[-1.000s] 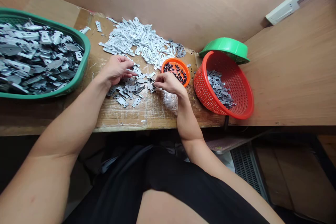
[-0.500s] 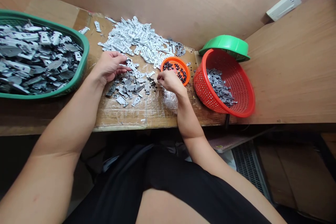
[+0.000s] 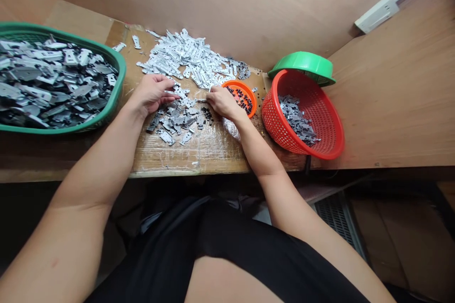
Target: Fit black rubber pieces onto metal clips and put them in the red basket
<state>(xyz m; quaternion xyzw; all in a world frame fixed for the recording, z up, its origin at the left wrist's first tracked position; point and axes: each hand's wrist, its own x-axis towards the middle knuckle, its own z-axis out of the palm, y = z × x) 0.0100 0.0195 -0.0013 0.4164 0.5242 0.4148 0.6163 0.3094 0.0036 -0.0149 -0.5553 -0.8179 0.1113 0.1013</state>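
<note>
My left hand (image 3: 155, 93) is closed at the left of the loose metal parts, thumb and fingers around a silver metal plate (image 3: 180, 90) with holes. My right hand (image 3: 221, 101) is pinched just left of the orange dish (image 3: 255, 104), and a thin grey metal piece (image 3: 201, 100) sticks out from its fingertips. Small black pieces (image 3: 206, 114) lie on the table below that hand, and more are inside the dish. A loose group of flat grey metal plates (image 3: 174, 120) spreads between and below my hands.
A large heap of silver plates (image 3: 192, 57) lies against the back wall. At the left stands a green basket (image 3: 119, 80) full of metal parts. On the right, a red basket (image 3: 280, 128) tilts with grey parts inside, a green basin (image 3: 302, 62) behind it.
My right hand has moved slightly left and up from the orange dish's front edge, and a thin metal piece now shows at its fingertips. My left hand stays nearly in place.
</note>
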